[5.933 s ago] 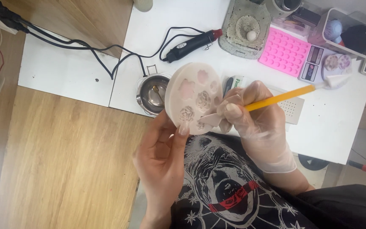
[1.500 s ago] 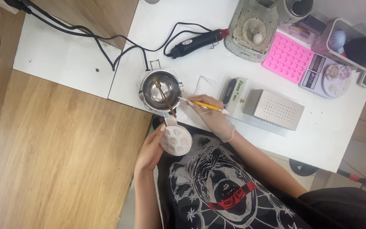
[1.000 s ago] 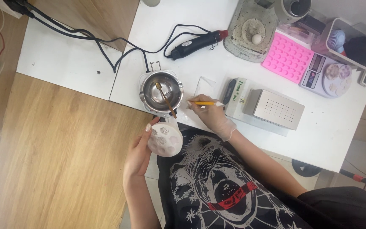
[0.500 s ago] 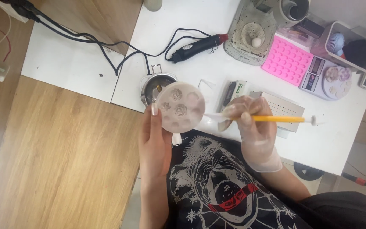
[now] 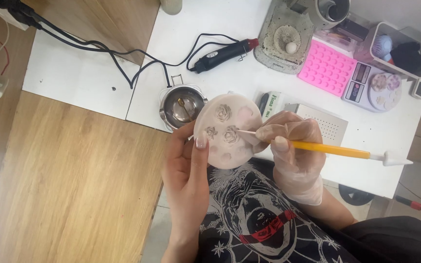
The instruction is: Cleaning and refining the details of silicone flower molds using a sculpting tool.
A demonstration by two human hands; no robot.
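Note:
My left hand holds up a round pale pink silicone mould with several flower-shaped cavities. My thumb lies across its left rim. My right hand, in a thin clear glove, grips a yellow-handled tool with white tips. Its pointed tip touches a flower cavity near the mould's middle. Behind the mould, a small metal pot with dark contents and a stick in it stands on the white table.
A black corded tool lies further back. A grey round machine, a pink tray mould, a scale carrying another round mould and a box stand at the right. A white perforated box sits behind my right hand.
Earlier my right hand dipped the tool in the metal pot while the mould hung low. Both hands have since risen, and the tool tip now touches a cavity of the mould.

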